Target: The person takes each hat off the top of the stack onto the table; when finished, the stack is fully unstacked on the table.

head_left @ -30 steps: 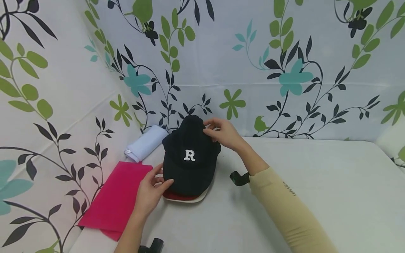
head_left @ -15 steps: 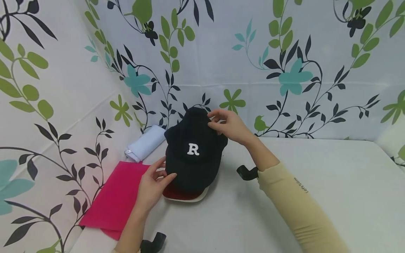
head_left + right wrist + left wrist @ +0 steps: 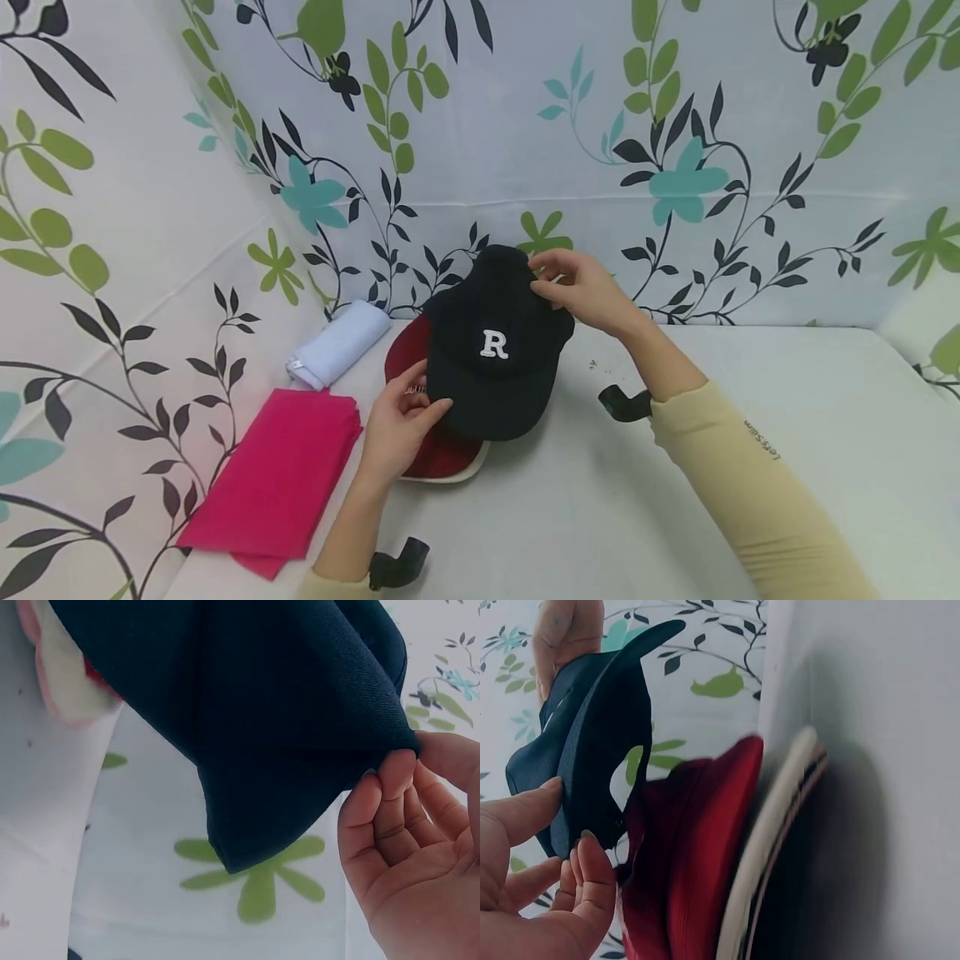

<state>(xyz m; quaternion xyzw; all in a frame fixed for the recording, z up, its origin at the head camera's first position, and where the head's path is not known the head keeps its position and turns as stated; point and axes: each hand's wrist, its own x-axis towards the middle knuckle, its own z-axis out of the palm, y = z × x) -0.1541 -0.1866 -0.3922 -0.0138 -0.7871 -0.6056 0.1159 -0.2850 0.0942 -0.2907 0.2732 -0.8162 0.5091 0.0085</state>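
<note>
A black baseball cap (image 3: 498, 367) with a white letter R is held up between both hands, brim toward the person. My left hand (image 3: 399, 429) pinches the brim's left edge; the left wrist view shows thumb and fingertips on either side of it. The right hand (image 3: 581, 287) pinches the cap's crown at its upper right, and in the right wrist view the dark cloth (image 3: 255, 735) is drawn to a fold at the fingertips. Below and to the left, partly hidden, lies a red cap (image 3: 442, 454). Beneath the red brim, a cream-coloured brim (image 3: 769, 832) shows in the left wrist view.
Left of the caps lies a folded bright pink cloth (image 3: 273, 475). A rolled light blue cloth (image 3: 339, 343) sits behind it, near the patterned curtain (image 3: 465, 100). The white table (image 3: 600, 517) extends to the right.
Both hands have lifted the black cap up and to the right, off the red cap. More of the red crown and brim now shows. The head view has shifted slightly.
</note>
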